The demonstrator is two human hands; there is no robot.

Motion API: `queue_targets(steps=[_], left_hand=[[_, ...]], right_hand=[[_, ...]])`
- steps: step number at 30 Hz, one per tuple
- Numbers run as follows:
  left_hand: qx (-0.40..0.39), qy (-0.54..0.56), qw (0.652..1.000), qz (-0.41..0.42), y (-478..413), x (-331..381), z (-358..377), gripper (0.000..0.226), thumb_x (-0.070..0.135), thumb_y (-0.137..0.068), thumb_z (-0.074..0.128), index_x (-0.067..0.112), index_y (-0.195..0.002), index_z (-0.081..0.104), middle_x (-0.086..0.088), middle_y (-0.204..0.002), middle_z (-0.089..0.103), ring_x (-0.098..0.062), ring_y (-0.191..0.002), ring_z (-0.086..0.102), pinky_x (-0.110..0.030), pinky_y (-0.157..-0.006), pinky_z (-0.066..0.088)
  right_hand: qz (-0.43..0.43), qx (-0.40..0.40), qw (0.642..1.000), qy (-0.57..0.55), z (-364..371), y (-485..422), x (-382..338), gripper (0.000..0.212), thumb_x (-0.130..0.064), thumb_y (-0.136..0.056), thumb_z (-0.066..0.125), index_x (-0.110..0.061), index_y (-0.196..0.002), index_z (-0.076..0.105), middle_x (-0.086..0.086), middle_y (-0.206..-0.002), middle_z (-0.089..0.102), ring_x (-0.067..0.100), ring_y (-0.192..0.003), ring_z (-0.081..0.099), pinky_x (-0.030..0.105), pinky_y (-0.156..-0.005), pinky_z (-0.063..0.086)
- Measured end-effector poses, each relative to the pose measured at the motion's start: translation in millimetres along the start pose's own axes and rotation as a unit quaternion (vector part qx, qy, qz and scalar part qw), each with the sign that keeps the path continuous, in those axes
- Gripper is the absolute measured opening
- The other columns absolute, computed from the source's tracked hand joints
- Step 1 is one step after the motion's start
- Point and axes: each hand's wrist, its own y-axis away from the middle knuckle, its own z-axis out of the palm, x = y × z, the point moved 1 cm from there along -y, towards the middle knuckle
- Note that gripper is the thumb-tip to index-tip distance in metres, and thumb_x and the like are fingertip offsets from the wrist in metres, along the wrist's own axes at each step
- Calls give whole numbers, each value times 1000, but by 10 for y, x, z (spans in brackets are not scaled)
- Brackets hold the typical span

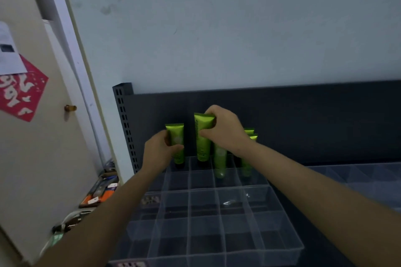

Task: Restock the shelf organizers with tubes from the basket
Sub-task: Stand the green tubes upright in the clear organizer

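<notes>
A dark back panel stands behind the shelf, with a post full of little holes at its left end. Left of that is a pale door with a red paper cutout, a white sheet and a small brown knob. Low by the door lies a messy pile (too blurry to name).

The right hand curls its fingers round the flat top of a green tube. The left hand holds a second green tube by its side. Both tubes stand cap down at the back row of the clear organizer. A third tube stands just beside them. The right wrist covers part of two more tubes.

The tubes are shiny, flat on top and round lower down, with dark caps. The organizer is see-through plastic, with thin walls that make square boxes. Another clear tray sits to the right.
</notes>
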Motion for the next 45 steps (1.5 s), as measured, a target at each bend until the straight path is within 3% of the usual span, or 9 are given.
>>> queue_targets(steps=[4,8,11,15,18,25,32,39,45], left_hand=[[-37,4,999,-6,-70,-191,136,22,16,-74,78,13,-83,58,9,-71,54,1,-63,48,-12,-46,32],[-57,-4,998,-14,-113,-326,214,23,18,-75,78,12,-87,58,10,-72,54,1,-64,47,-11,-48,31],[-55,-10,998,-16,-139,-388,225,24,19,-76,77,14,-85,55,12,-71,51,2,-63,46,-12,-48,30],[-53,-17,998,-9,-161,-409,214,25,19,-75,78,14,-84,54,12,-70,49,1,-63,45,-11,-46,34],[-59,-16,998,-7,-169,-439,215,27,19,-74,78,12,-87,56,9,-74,52,-3,-66,48,-11,-48,33],[-60,20,997,-31,-162,-495,176,38,18,-70,81,14,-96,54,5,-85,59,-12,-81,57,-13,-56,37],[-41,16,999,-30,-82,-440,45,68,23,-69,82,8,-126,47,-5,-112,57,-14,-98,51,-25,-77,40],[-26,-35,999,-9,-3,-319,-16,69,27,-69,82,9,-126,46,-9,-123,53,-18,-110,49,-25,-81,38],[7,-75,997,16,94,-208,-2,64,30,-68,81,10,-119,47,-10,-117,48,-24,-110,45,-29,-83,38]], right_hand=[[-24,-58,997,54,213,-200,66,26,-6,-73,70,-17,-89,52,-4,-82,53,2,-66,47,8,-50,37],[-35,-113,978,169,343,-326,124,21,-5,-76,66,-10,-94,55,2,-87,55,14,-71,53,24,-52,42],[-62,-130,950,278,411,-378,151,19,-8,-78,64,-8,-96,58,6,-87,60,23,-76,58,28,-54,44],[-60,-151,934,319,481,-406,223,22,-11,-79,66,-8,-100,60,7,-89,63,24,-79,60,31,-58,49],[-53,-156,923,346,485,-428,271,16,-12,-81,65,-8,-95,58,7,-85,62,25,-77,60,30,-55,44],[-68,-151,916,365,488,-470,236,12,-2,-84,57,-8,-94,57,9,-89,64,26,-76,61,30,-53,41],[-23,-160,935,315,436,-462,208,23,4,-84,51,-9,-101,59,11,-97,61,24,-75,55,30,-56,41],[-12,-157,941,299,414,-444,182,16,-7,-86,59,-12,-102,58,12,-102,62,26,-82,59,33,-62,48],[-29,-128,950,284,302,-345,153,41,-11,-86,62,-12,-126,50,13,-118,58,30,-102,58,44,-82,53]])
